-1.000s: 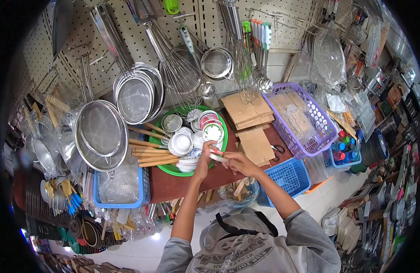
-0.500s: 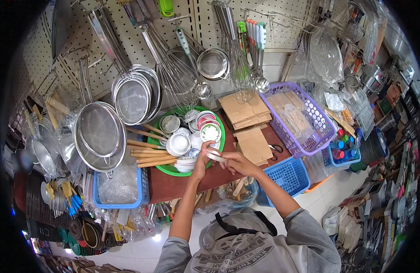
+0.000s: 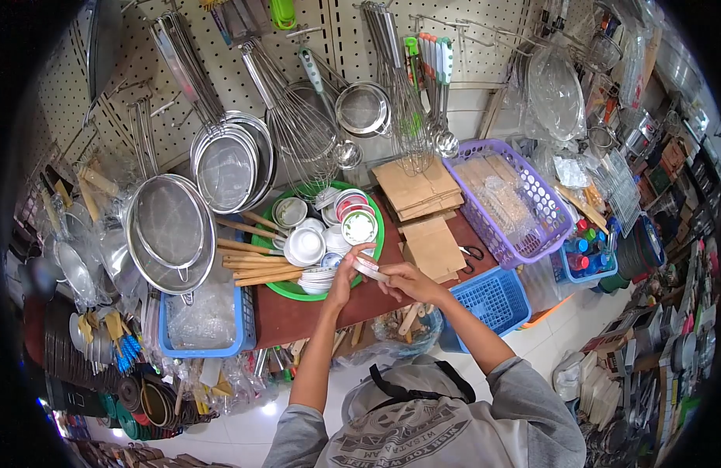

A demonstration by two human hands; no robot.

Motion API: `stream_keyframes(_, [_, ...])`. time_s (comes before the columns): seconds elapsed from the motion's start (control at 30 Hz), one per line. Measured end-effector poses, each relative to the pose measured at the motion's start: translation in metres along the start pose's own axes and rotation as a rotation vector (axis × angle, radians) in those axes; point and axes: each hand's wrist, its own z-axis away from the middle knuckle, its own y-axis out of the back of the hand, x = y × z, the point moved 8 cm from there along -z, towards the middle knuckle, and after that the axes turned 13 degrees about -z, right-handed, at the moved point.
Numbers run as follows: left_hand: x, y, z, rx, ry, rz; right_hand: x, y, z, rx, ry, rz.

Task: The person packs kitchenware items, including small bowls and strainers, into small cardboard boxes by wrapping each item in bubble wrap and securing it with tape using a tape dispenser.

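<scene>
Centre of frame, just below middle: both hands meet over the front edge of the dark red-brown wooden table. Between them is a small stack of thin white round saucers with red rims, tilted and held off the table, just beside the lower right rim of the big round green plastic tray.

The left hand comes up from the lower centre on a bare forearm. Its fingers are curled, thumb and fingertips pinching the left edge of the saucers. The right hand is half closed and grips the stack's right side; how many saucers are in the stack cannot be told. A grey sleeve is pushed up on the right arm.

The tray holds small white ceramic bowls and more red- and green-rimmed dishes. Pale wooden sticks lie across its left side.

Right of the hands is a pile of flat brown cardboard pieces, with black-handled scissors just beside it. Further right sits a purple plastic basket with clear packets inside. A blue plastic basket sits at centre right, lower than the table.

Left of the tray, a blue plastic bin holds clear bags. Large round steel mesh strainers hang above it. In the upper half of the frame, a cream pegboard wall carries steel wire whisks.
</scene>
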Motion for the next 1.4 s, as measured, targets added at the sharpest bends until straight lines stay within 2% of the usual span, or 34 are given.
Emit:
stream_keyframes(0.17, [0.009,-0.002,0.001,0.039,-0.117,-0.267,0.009,0.005,0.001,0.043,-0.030,0.079])
stream_keyframes(0.27, [0.003,-0.002,0.001,0.041,0.021,-0.171,0.010,0.003,0.000,0.031,-0.021,0.030])
stream_keyframes(0.37, [0.002,-0.004,0.002,-0.015,0.053,0.022,-0.005,-0.007,0.003,0.054,-0.011,-0.006])
stream_keyframes(0.47, [0.003,-0.004,0.001,-0.035,-0.007,0.025,-0.007,-0.008,0.004,0.068,0.022,0.030])
stream_keyframes(0.57, [0.003,-0.003,0.001,0.003,-0.089,-0.192,-0.001,-0.002,0.004,0.034,0.031,0.108])
stream_keyframes(0.73, [-0.002,-0.001,0.000,0.003,-0.013,-0.039,0.001,-0.004,0.007,0.060,-0.070,0.017])
stream_keyframes(0.8, [-0.002,-0.002,0.001,-0.018,0.012,0.008,-0.010,-0.007,0.009,0.052,-0.046,0.002])
stream_keyframes(0.87, [0.004,-0.005,0.001,-0.038,0.041,0.017,-0.014,-0.005,0.010,0.059,-0.012,0.002])
stream_keyframes(0.97, [-0.001,-0.006,0.000,-0.031,-0.047,-0.090,-0.013,0.001,0.009,0.074,0.039,0.032])
stream_keyframes(1.07, [0.002,-0.006,0.000,-0.011,-0.020,-0.221,-0.009,0.003,0.007,0.067,0.029,0.050])
stream_keyframes(1.27, [-0.005,-0.003,0.000,-0.023,0.089,-0.007,-0.012,-0.001,0.005,0.048,-0.039,-0.031])
stream_keyframes(1.4, [0.006,-0.004,0.001,0.031,0.058,-0.053,-0.002,0.002,-0.001,0.050,-0.035,0.015])
